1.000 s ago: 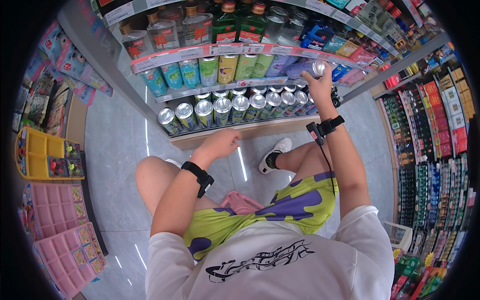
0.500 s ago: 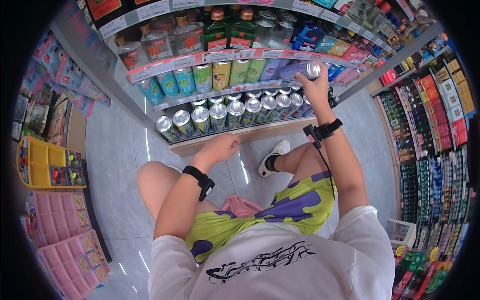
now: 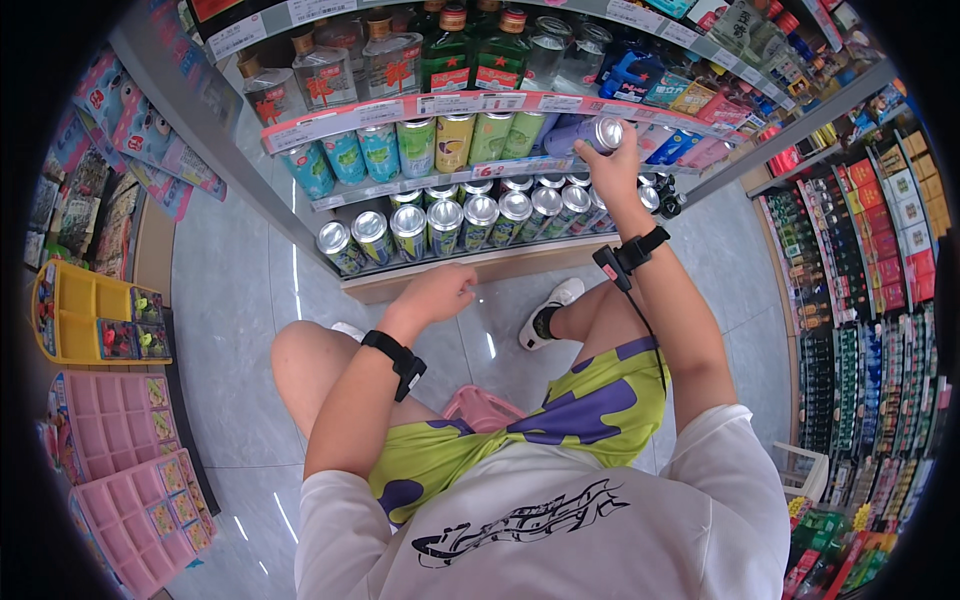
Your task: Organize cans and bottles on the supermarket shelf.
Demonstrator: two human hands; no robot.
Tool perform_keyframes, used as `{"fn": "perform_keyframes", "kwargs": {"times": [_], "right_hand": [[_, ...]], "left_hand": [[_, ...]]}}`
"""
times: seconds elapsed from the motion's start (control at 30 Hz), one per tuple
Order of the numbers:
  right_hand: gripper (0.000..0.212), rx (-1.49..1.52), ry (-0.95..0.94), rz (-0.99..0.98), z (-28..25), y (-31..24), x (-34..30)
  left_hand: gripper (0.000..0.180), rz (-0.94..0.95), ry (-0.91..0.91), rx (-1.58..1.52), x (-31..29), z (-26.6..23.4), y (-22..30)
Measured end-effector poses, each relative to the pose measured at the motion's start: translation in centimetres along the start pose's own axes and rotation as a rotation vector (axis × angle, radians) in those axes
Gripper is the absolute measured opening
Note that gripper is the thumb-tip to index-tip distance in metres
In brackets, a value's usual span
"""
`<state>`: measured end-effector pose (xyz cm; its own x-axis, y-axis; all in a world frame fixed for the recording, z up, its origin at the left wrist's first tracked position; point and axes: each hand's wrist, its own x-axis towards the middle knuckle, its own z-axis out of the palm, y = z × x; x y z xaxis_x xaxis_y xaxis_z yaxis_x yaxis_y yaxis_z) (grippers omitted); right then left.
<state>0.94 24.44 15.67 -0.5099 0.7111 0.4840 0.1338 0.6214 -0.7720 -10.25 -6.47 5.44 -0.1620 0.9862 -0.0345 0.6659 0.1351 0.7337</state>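
Note:
My right hand [image 3: 614, 168] is wrapped round a purple can [image 3: 572, 133], which lies tilted with its silver lid toward me at the middle shelf's front. Left of it on that shelf stand light green cans [image 3: 491, 137], a yellow can [image 3: 454, 143], a brighter green can [image 3: 415, 147] and several turquoise cans [image 3: 376, 152]. Below, the bottom shelf carries rows of silver-lidded cans [image 3: 445, 228]. My left hand [image 3: 436, 294] hovers in front of the shelf base, its fingers curled in and nothing seen in them.
Glass bottles [image 3: 393, 62] fill the shelf above the cans. A pink stool [image 3: 482, 408] is under me. To the left stand a yellow divided tray [image 3: 84, 308] and pink divided trays [image 3: 112, 420]. Drink shelves [image 3: 860, 380] line the right side.
My right hand has moved the purple can leftward along the middle shelf, nearer the other cans. My left hand stays almost where it was. The view has shifted slightly.

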Motion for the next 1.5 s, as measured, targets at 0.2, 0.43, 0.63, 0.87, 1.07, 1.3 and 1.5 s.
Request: {"fn": "perform_keyframes", "kwargs": {"times": [0.2, 0.43, 0.63, 0.87, 1.07, 1.3, 1.5], "right_hand": [[0.072, 0.000, 0.088, -0.018, 1.5, 1.7, 0.2], [0.069, -0.015, -0.030, -0.144, 1.7, -0.4, -1.9], [0.065, -0.114, -0.122, -0.217, 1.7, 1.1, -3.0], [0.071, 0.075, -0.061, -0.066, 3.1, 3.4, -0.3], [0.068, -0.204, -0.117, -0.120, 3.6, 1.7, 1.8], [0.066, -0.328, -0.056, -0.223, 3.7, 3.1, 2.7], [0.059, -0.298, -0.080, -0.297, 3.3, 2.4, 2.4]], "left_hand": [[0.023, -0.048, -0.011, -0.007, -0.7, -0.1, -0.5], [0.025, -0.070, -0.006, 0.002, -1.8, -0.1, -1.0], [0.025, -0.115, -0.030, 0.031, -2.3, -0.3, -0.8], [0.027, -0.124, -0.048, 0.031, -2.1, -0.3, -0.8], [0.027, -0.125, -0.062, 0.031, -2.1, -0.1, -0.9], [0.028, -0.099, -0.076, 0.039, -1.0, 0.4, -0.6], [0.027, -0.045, -0.056, 0.068, -0.1, 0.3, 0.2]]}}
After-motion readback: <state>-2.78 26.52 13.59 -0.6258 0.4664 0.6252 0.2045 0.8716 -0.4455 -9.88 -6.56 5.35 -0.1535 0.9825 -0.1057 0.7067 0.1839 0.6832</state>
